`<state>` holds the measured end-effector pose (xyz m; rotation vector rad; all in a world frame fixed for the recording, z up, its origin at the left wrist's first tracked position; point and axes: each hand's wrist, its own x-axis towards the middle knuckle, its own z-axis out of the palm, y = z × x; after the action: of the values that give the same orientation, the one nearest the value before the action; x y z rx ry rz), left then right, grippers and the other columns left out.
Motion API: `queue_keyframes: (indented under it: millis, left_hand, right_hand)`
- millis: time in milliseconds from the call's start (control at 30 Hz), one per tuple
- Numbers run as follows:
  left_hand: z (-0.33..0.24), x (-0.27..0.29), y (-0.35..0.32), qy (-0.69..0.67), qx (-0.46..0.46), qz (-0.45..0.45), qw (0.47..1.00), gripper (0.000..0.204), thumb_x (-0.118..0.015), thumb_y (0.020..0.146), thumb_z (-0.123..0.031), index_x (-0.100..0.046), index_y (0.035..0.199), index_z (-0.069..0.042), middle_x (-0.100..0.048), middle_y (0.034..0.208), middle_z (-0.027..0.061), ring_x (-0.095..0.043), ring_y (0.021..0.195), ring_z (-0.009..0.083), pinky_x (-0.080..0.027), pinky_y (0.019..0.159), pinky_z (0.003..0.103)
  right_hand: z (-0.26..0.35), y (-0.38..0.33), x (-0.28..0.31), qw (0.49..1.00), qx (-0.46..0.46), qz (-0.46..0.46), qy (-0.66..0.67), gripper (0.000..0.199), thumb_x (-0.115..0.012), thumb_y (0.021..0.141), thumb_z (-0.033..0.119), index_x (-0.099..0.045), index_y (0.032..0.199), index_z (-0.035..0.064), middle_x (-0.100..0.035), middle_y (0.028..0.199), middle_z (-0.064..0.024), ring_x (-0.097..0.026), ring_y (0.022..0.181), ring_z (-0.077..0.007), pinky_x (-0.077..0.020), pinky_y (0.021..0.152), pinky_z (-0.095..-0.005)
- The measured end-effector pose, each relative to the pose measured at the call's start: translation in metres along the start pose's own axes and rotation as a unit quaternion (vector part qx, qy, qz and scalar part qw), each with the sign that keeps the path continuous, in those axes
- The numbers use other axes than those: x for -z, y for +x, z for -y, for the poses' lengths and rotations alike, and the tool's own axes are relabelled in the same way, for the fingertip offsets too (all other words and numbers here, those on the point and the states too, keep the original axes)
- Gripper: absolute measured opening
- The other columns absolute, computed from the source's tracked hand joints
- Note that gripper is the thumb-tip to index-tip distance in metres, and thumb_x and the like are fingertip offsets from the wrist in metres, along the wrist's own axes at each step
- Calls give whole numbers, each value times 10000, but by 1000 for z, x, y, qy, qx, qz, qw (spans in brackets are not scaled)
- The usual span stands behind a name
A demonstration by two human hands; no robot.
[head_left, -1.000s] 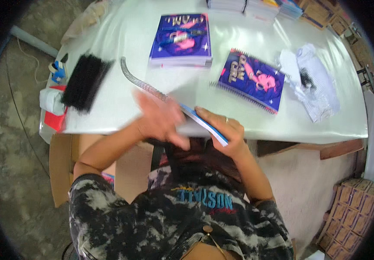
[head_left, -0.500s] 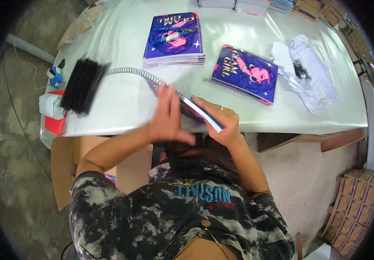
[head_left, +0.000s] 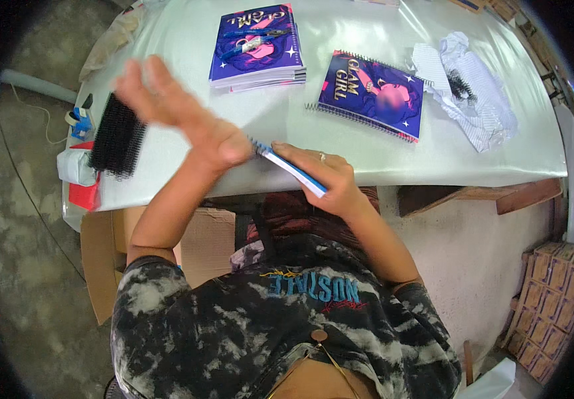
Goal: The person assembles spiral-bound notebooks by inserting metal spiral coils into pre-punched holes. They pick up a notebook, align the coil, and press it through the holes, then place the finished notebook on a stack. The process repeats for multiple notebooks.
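My right hand (head_left: pixel 333 176) is closed around a notebook (head_left: pixel 300 175) held edge-on at the table's near edge, its pages and blue edge showing. A spiral binding coil (head_left: pixel 258 146) shows at the notebook's far left end, partly hidden by my left wrist. Fingers spread and slightly blurred, my left hand (head_left: pixel 184 113) is raised over the table, apart from the notebook. Just beyond its fingers lies a bundle of black binding coils (head_left: pixel 117 143). Farther right rests a purple spiral notebook (head_left: pixel 373 93) with an illustrated cover, a loose coil end sticking out at its left.
A stack of similar notebooks (head_left: pixel 253 66) at the back carries slender blue items. A striped cloth (head_left: pixel 490 120) with black coils lies at right. A blue tape dispenser (head_left: pixel 79 123) and a red-and-white package (head_left: pixel 77 166) sit far left. Below is an open cardboard box (head_left: pixel 210 233).
My left hand has swung away from the notebook, leftward and farther over the table. The long coil that stretched left from the notebook no longer shows. My right hand keeps its hold.
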<state>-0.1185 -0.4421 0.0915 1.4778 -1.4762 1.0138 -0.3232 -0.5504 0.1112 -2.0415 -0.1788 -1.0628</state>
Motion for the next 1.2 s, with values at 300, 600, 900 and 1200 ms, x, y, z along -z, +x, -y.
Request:
queue_keyframes:
  millis: [300,600,900,1200]
  left_hand:
    - [-45,-11,9,-10,-46,85,995,1077,-534,583,-792,-386,1304,-5,-352,1242,313,-301,1175,509,-229,922,648]
    - [-40,-16,10,149,-247,11,958,887,-554,660,-700,-414,1138,34,-366,1196,321,-284,1223,460,-314,866,613]
    - [-17,-1,37,-80,-56,59,993,1216,-398,620,-846,-191,1349,106,-26,1384,346,-38,1303,475,-16,1022,599]
    - [-48,-11,32,-38,-118,48,991,1084,-412,693,-778,-217,1371,45,-242,1344,353,-187,1263,492,-110,1004,599]
  right_hand:
    - [-1,-4,-2,999,-44,3,0,363,-583,759,-45,-584,1120,-10,-630,1070,-146,-645,918,-234,-506,793,-303]
    - [-11,0,-5,1000,-19,12,15,420,-584,702,-19,-580,1120,24,-627,1031,-163,-632,896,-299,-507,760,-342]
    - [-11,5,2,999,-13,5,-39,456,-577,676,-12,-563,1131,17,-613,1077,-157,-627,916,-292,-507,781,-354]
    - [-13,-9,-5,997,-54,0,-52,433,-577,690,4,-571,1122,27,-629,1037,-147,-633,898,-284,-513,770,-360]
